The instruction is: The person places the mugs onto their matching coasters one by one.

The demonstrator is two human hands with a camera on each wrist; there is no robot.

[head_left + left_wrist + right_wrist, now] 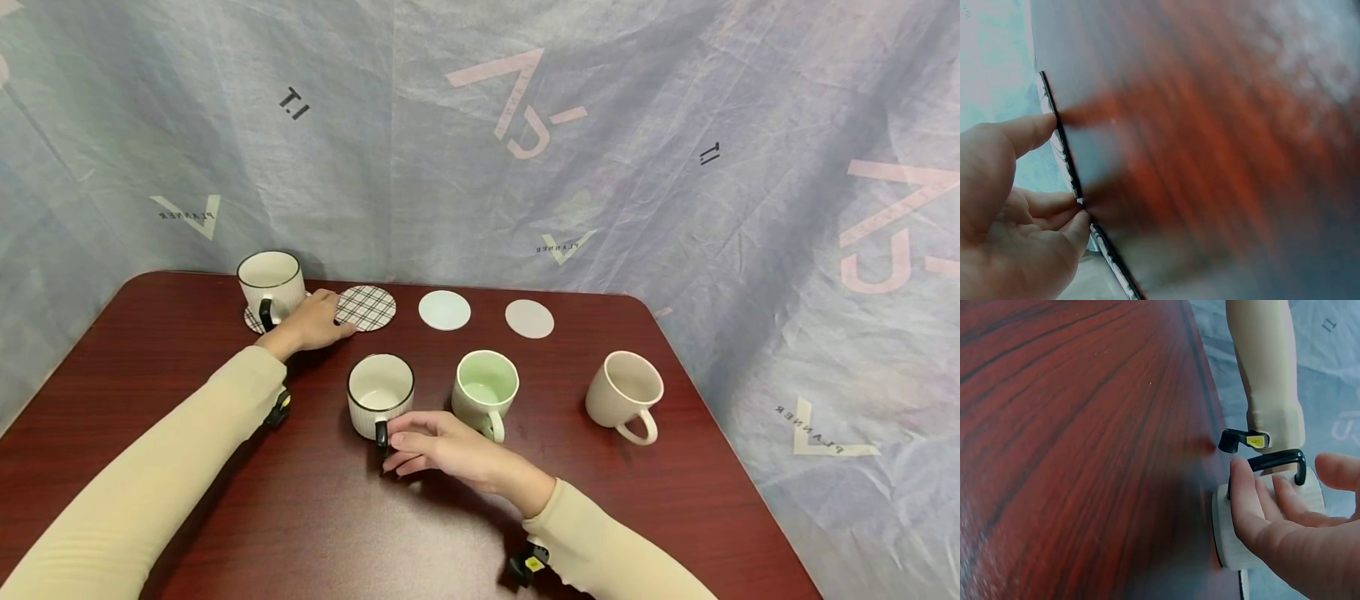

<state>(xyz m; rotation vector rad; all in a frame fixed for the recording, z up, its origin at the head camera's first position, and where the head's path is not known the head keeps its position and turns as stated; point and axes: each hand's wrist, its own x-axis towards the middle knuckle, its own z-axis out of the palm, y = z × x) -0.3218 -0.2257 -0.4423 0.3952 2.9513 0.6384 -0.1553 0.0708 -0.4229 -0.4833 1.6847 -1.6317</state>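
Observation:
My left hand [311,322] reaches to the back of the table, its thumb and fingertips touching the left side of a plaid coaster [366,308]. In the left wrist view the coaster [1063,140] appears edge-on at the fingertips. Just left of that hand, a white ribbed mug [272,283] with a black handle stands on another plaid coaster [253,320]. My right hand [450,450] is at the black handle of a second white mug [380,392]. In the right wrist view its fingers lie by the handle [1282,457], with the thumb held apart.
A pale green mug [486,387] stands just behind the right hand, and a cream mug [624,396] farther right. A pale blue coaster [445,310] and a pale pinkish one [529,318] lie along the back. A printed cloth [420,167] hangs behind the table.

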